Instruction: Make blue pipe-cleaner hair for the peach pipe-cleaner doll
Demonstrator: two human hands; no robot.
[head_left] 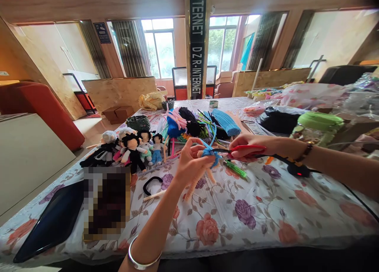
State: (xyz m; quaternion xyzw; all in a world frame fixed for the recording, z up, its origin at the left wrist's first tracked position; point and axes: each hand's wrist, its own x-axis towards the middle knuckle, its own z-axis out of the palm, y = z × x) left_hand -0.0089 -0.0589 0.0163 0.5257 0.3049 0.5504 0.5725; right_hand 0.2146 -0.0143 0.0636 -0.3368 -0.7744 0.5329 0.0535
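My left hand pinches a small figure of fuzzy pipe cleaners, with a blue body and peach limbs hanging below. A long blue stem sticks up from its top. In my right hand is a pair of scissors with red handles. Their dark blades point left and reach the blue pipe cleaners at my left fingertips; whether they touch I cannot tell. Just under the scissors lies a green translucent tool on the tablecloth. Bundles of blue pipe cleaners are heaped behind my hands.
Several finished dolls stand at left, near a dark woven basket. A black tablet-like slab lies front left. Bent black pipe cleaner rests mid-table. At right are a black device with red light and a green-lidded jar.
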